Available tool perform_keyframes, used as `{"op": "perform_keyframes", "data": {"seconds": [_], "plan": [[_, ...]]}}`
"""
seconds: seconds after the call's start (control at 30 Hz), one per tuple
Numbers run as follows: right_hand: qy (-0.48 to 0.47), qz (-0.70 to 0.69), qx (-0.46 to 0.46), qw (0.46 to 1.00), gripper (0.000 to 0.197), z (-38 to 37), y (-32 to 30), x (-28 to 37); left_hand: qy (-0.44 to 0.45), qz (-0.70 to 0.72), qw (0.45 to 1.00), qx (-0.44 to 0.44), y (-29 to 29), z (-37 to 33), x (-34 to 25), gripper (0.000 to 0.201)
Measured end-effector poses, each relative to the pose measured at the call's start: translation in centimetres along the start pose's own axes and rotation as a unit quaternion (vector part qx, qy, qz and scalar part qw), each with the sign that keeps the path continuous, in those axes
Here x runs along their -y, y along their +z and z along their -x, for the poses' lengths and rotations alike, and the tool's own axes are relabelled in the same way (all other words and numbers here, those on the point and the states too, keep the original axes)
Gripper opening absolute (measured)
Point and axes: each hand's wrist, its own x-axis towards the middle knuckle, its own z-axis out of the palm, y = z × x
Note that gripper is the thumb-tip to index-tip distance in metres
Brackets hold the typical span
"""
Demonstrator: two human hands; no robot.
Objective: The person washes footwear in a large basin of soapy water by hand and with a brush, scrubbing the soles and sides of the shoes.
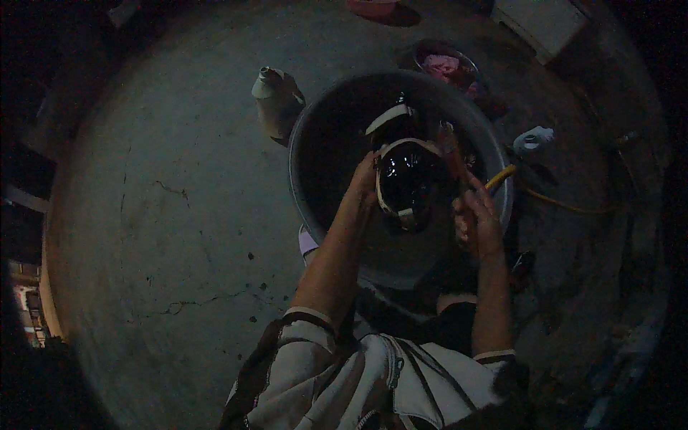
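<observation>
A large grey round basin (295, 168) stands on the floor in front of me. Over it, my left hand (368, 177) grips the left side of a dark, glossy, shoe-like thing (408, 175) with a pale rim; its wet-looking surface catches the light. A pale curved strap or band (390, 119) lies just beyond it. My right hand (477, 215), at the basin's right side, is closed around a long reddish-brown brush-like tool (453, 152), which points up and away. Dim light hides the tool's bristles, if any, and the basin's inside.
A pale bottle or jug (278, 102) stands left of the basin. Behind it sits a bowl with pink cloth (443, 68). A yellow hose (500, 176) crosses the right rim, near a white-blue object (534, 139). A pale box (542, 25) stands far right.
</observation>
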Motion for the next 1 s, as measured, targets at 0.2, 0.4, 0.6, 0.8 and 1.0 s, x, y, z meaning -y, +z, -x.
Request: {"op": "perform_keyframes", "data": {"seconds": [0.2, 0.4, 0.6, 0.8, 1.0], "plan": [[-0.087, 0.255, -0.100, 0.958, 0.042, -0.1, 3.2, -3.1, -0.039, 0.025, 0.997, 0.061, -2.0, -1.1, 2.1, 0.033], [-0.229, 0.359, -0.100, 0.899, 0.041, -8.0, -3.5, 1.2, -0.076, 0.043, 0.980, 0.178, 2.2, -1.3, 4.0, 0.036], [-0.097, 0.282, -0.061, 0.953, 0.043, -10.4, 1.7, 4.7, 0.080, -0.100, 0.975, 0.181, -1.2, -5.5, 4.5, 0.033], [-0.098, 0.330, -0.028, 0.939, 0.044, -11.1, 0.6, 2.5, 0.067, 0.011, 0.994, 0.089, -0.8, -6.3, 4.7, 0.030], [0.018, 0.063, -0.060, 0.996, 0.044, -10.5, -7.8, -7.3, 0.028, 0.172, 0.979, 0.104, -1.7, -6.7, 3.6, 0.023]]}}
